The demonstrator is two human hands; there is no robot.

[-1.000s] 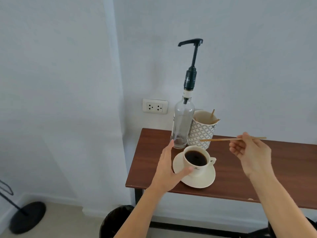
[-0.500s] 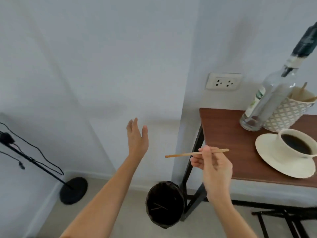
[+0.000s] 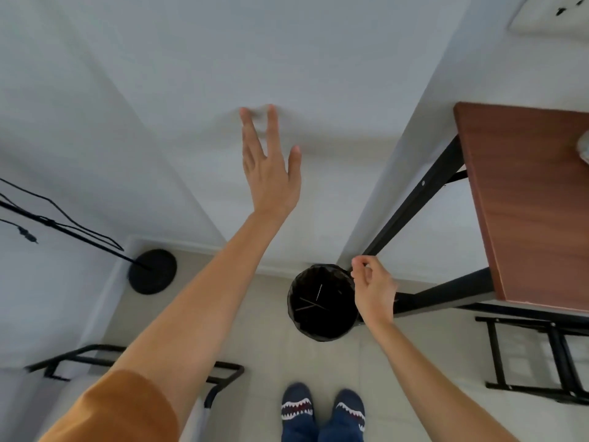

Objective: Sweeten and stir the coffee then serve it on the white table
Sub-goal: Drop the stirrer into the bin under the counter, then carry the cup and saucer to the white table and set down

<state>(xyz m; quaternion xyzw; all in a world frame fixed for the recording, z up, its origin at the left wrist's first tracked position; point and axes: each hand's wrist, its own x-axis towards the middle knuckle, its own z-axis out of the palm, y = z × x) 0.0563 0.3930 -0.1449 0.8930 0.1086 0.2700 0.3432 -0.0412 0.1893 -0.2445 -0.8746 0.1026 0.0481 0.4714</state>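
Note:
My left hand (image 3: 271,173) is raised with fingers spread in front of the white wall and holds nothing. My right hand (image 3: 374,288) hovers over the right rim of a black waste bin (image 3: 294,317) on the floor, fingers loosely curled and empty. Thin wooden stir sticks (image 3: 314,301) lie inside the bin. The brown table (image 3: 526,202) shows at the right. The coffee cup and saucer are out of view; only a sliver of the glass bottle (image 3: 585,148) shows at the frame's right edge.
The table's black leg (image 3: 414,202) slants down toward the bin. A black stand base (image 3: 152,271) with cables sits in the left corner. Black metal frames stand at lower left (image 3: 127,362) and lower right (image 3: 541,355). My slippered feet (image 3: 322,409) are below the bin.
The view swung left and down from the table to the floor. My right hand moved over the bin and the stir stick is gone from it. My left hand left the saucer and rose.

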